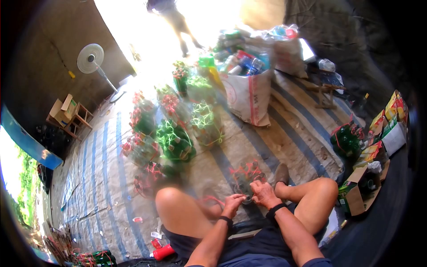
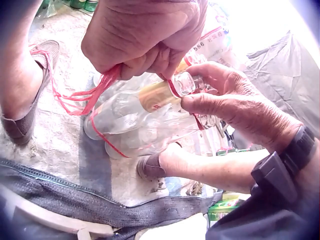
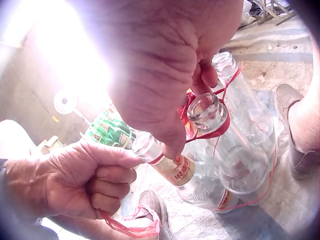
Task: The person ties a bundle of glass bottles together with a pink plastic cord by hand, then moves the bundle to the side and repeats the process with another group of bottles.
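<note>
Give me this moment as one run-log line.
left hand: grips red twine | right hand: holds bottle neck | clear bottles: looped with twine | green bottles: bundled beyond

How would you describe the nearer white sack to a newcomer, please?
On the striped ground sheet, look right of the main group of tied bottle bundles. The white sack there has a red stripe and stands nearer the seated person than the sack behind.

Your head camera looks forward and down at the clear bottles (image 1: pixel 243 179) from farthest back. Your wrist cameras sit close, facing them from opposite sides; all three views share them, and head and right wrist share the fan (image 1: pixel 90 58) beyond.
</note>
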A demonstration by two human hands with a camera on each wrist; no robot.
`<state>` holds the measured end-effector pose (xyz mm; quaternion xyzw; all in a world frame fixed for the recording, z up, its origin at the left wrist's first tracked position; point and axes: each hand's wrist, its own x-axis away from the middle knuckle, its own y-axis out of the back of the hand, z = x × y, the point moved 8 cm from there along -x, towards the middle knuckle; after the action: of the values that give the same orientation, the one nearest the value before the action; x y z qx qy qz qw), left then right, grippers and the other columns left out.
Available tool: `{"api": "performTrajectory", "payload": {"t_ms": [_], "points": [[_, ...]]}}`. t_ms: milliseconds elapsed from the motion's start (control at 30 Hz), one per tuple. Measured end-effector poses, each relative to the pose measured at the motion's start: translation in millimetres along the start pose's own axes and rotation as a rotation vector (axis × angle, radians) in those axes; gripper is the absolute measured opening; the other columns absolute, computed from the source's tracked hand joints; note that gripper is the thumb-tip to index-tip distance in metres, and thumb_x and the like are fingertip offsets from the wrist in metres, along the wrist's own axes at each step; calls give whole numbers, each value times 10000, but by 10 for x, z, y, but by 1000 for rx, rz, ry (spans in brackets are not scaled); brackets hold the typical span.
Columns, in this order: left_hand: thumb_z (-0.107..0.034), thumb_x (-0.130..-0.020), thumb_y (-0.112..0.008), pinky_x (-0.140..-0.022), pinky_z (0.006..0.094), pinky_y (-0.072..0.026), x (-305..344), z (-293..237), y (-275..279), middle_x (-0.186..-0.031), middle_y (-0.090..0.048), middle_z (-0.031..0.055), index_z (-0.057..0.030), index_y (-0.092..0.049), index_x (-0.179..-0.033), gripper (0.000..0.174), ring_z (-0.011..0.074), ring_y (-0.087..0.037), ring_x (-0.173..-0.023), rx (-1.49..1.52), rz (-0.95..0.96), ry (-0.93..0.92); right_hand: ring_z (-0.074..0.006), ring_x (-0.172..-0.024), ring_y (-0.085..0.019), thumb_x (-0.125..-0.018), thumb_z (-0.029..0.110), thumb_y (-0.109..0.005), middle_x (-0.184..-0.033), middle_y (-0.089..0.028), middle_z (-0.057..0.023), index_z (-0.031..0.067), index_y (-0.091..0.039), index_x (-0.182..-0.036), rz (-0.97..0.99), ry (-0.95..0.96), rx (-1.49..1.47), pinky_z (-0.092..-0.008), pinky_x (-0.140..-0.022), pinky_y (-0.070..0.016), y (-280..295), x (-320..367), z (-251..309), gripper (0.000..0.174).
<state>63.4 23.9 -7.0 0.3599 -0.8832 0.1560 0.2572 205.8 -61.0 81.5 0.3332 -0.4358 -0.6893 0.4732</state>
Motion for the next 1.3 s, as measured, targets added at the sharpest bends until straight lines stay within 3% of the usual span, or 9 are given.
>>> {"api": "performTrajectory", "payload": {"t_ms": [300,367,500,967,1300], "points": [[-268,-886,-791,-402,299,-383,39,-53,-10,-713,-588,-31,-89,-798,-1131,304,86,-487,-521,-30,16,7,-380,-993,-680,-703,174,-810,-1187,-654,-134,116,-609,-1143,-29,0,-9,-471,-848,-557,23,17,9,487],[-156,-875,-814,-496,236,-323,126,-123,-21,-794,-678,-29,-39,-799,-1053,214,54,-472,-583,45,-10,62,-385,-978,-684,-703,171,-806,-1183,-656,-135,117,-608,-1135,-28,-6,-6,-476,-841,-559,29,8,2,478],[-159,-877,-814,-497,238,-325,132,-124,-15,-800,-681,-28,-43,-801,-1052,211,52,-474,-586,31,-8,70,-395,-948,-688,-702,169,-803,-1165,-660,-136,119,-607,-1121,-39,6,-14,-483,-831,-562,7,4,-10,465],[-128,-870,-826,-567,237,-406,100,-70,2,-885,-737,-9,-41,-804,-1067,216,60,-562,-695,42,-23,97,-391,-975,-685,-703,157,-784,-1173,-656,-130,116,-614,-1153,-24,12,-27,-483,-850,-558,30,-7,11,483],[-140,-870,-828,-572,243,-409,124,-121,-4,-882,-732,-13,-43,-808,-1069,222,70,-567,-700,32,-34,87,-382,-990,-678,-702,156,-790,-1179,-650,-125,120,-610,-1142,-8,-1,-28,-478,-863,-549,21,-11,7,477]]}}
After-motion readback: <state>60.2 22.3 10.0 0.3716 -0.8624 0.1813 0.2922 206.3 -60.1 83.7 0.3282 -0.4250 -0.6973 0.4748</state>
